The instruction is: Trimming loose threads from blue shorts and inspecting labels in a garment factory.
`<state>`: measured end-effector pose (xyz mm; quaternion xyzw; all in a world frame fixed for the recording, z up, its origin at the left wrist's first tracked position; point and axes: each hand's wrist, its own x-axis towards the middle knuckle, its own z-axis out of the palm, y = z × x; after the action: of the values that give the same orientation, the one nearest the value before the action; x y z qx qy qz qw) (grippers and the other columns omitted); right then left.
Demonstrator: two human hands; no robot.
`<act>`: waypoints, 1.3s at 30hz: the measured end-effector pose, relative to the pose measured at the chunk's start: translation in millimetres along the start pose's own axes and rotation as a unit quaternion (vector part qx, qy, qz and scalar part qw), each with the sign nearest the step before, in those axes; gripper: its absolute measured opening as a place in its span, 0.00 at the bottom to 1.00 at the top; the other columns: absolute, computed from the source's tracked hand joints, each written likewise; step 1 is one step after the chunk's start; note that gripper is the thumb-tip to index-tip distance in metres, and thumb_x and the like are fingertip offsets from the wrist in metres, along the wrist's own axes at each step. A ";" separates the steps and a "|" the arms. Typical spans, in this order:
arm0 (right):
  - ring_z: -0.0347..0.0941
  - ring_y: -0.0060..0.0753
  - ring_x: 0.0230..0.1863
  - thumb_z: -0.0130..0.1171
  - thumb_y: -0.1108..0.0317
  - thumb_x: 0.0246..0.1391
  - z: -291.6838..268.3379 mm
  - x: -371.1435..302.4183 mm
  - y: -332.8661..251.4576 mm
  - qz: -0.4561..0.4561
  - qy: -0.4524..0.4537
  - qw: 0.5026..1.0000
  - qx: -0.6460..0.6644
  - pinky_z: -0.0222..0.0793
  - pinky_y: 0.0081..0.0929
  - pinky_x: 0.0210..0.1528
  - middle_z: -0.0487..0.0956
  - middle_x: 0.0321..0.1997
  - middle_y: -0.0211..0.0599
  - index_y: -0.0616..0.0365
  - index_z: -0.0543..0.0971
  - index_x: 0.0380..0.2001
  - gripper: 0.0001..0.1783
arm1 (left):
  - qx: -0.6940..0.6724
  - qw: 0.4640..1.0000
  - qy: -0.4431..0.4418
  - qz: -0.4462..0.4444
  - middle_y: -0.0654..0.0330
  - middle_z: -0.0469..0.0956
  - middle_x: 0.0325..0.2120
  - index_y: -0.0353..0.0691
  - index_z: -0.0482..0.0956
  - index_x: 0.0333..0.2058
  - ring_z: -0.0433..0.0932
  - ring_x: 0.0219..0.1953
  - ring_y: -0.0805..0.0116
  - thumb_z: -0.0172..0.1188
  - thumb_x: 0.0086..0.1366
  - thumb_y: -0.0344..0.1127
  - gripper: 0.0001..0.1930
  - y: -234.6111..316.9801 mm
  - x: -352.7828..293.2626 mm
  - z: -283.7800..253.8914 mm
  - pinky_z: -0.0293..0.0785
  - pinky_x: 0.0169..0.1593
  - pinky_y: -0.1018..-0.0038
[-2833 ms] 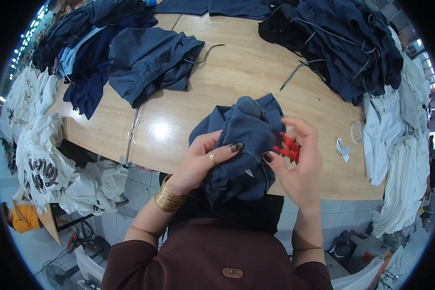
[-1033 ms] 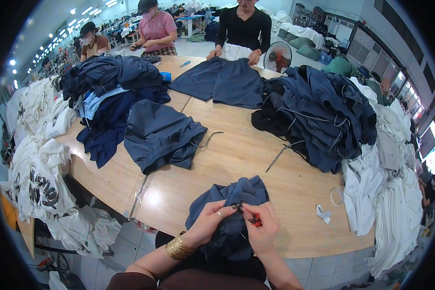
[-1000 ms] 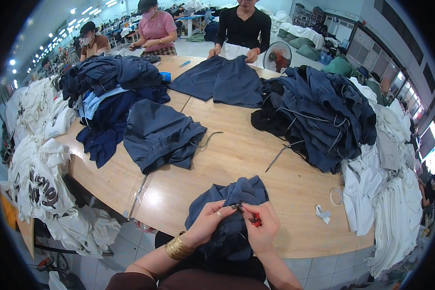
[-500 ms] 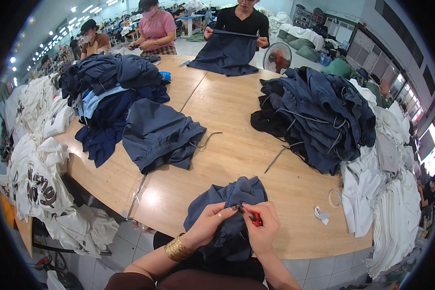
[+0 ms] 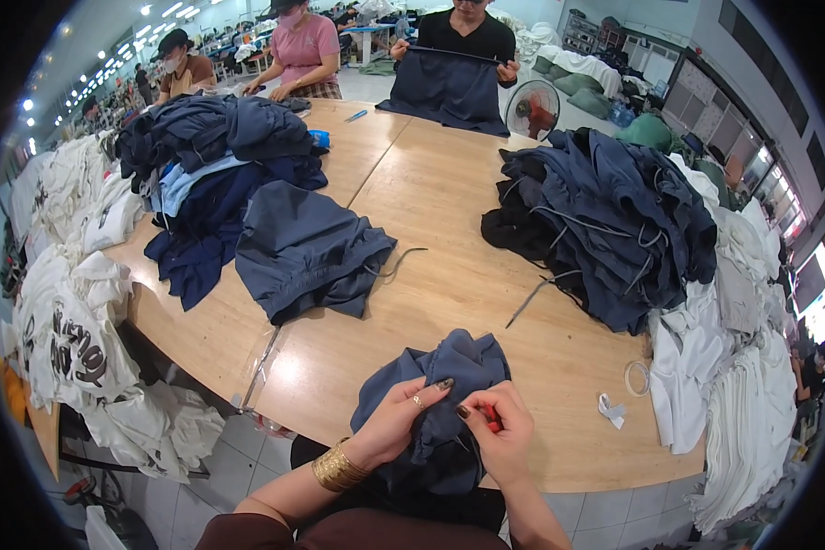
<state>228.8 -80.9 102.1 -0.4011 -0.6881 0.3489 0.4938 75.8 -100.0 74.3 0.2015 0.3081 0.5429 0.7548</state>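
Observation:
At the table's near edge lies a bunched pair of dark blue-grey shorts (image 5: pixel 472 353) with a gathered waistband, partly hanging toward my lap. My left hand (image 5: pixel 403 417), with a gold bracelet at the wrist, is closed on the fabric, its thumb pressed over the waistband. Beside it my right hand (image 5: pixel 500 422) is curled around a small red tool (image 5: pixel 493 418), mostly hidden by the fingers, so its kind is unclear. The right thumb and forefinger are pinched together close to the cloth; anything thin between them is too small to make out.
Another blue-grey garment (image 5: pixel 312 252) with a loose cord lies ahead left. Dark garment piles stand at left (image 5: pixel 220 137) and right (image 5: pixel 614 220). White garments (image 5: pixel 747 403) flank the table. Across it, a co-worker holds up dark shorts (image 5: pixel 454 87) near a fan (image 5: pixel 532 110).
My hands have drawn slightly apart over the shorts, and the left thumb has shifted up the waistband. The co-worker opposite has lifted and spread the dark shorts. The view has shifted slightly.

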 end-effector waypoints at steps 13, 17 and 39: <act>0.70 0.26 0.26 0.65 0.82 0.37 -11.6 15.1 -5.6 -0.002 -0.090 0.996 -0.029 0.65 0.18 0.27 0.70 0.26 0.34 0.60 0.80 0.30 0.12 | 0.119 0.992 -0.046 -0.013 0.65 0.77 0.37 0.33 0.75 0.41 0.72 0.39 0.83 0.50 0.65 0.35 0.12 8.5 -1.9 -8.6 0.68 0.43 0.85; 0.68 0.21 0.25 0.64 0.83 0.34 -10.3 11.5 2.6 -0.032 -0.085 0.995 -0.044 0.60 0.16 0.24 0.71 0.27 0.33 0.61 0.80 0.27 0.12 | 0.111 0.992 -0.063 -0.021 0.65 0.77 0.37 0.33 0.75 0.41 0.72 0.39 0.83 0.50 0.65 0.35 0.12 8.9 -0.6 -11.5 0.68 0.44 0.84; 0.68 0.25 0.24 0.66 0.67 0.42 -49.6 3.8 -5.3 0.002 -0.026 0.990 -0.136 0.62 0.21 0.24 0.71 0.24 0.32 0.57 0.71 0.30 0.15 | 0.132 0.991 -0.014 -0.025 0.61 0.78 0.34 0.32 0.75 0.41 0.75 0.34 0.80 0.54 0.62 0.32 0.12 35.7 -2.4 14.9 0.72 0.38 0.82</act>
<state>274.7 -75.6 121.5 -0.4562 -0.7410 0.2635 0.4163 60.6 -90.0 108.6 0.2994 0.3714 0.4754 0.7392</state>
